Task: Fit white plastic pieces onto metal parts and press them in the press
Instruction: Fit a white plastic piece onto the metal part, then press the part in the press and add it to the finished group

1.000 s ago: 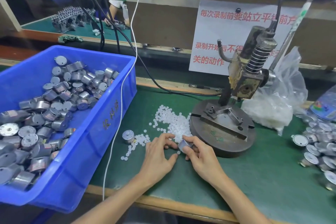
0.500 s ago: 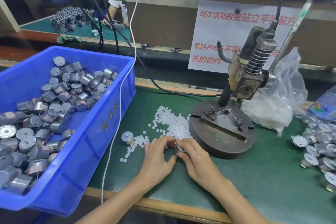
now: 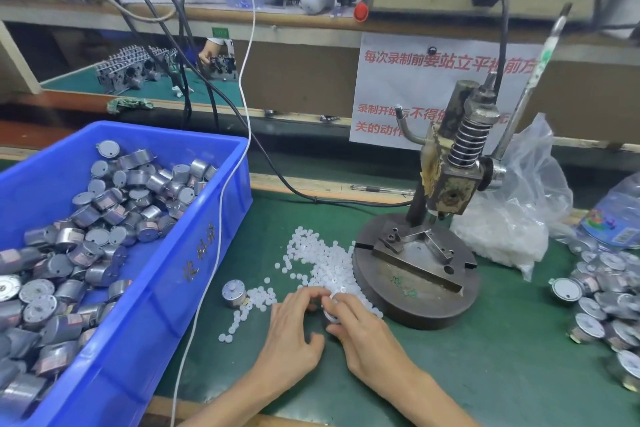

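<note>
A small round metal part (image 3: 331,309) sits between my two hands on the green mat, mostly hidden by fingers. My right hand (image 3: 360,329) grips it from the right. My left hand (image 3: 294,326) meets it from the left, fingertips pinched over its top; whether a white piece is in them I cannot tell. A scatter of small white plastic pieces (image 3: 318,256) lies just beyond, against the round base of the hand press (image 3: 415,274). Another metal part (image 3: 234,294) stands alone left of my hands.
A blue bin (image 3: 180,274) full of metal parts fills the left. More metal parts (image 3: 609,302) are heaped at the right edge. A plastic bag of white pieces (image 3: 509,229) lies behind the press. The press lever (image 3: 533,73) points up and right. A white cable (image 3: 221,204) hangs over the bin.
Both hands have drawn closer together around the metal part, and my left fingertips have come onto its top. The camera has shifted slightly.
</note>
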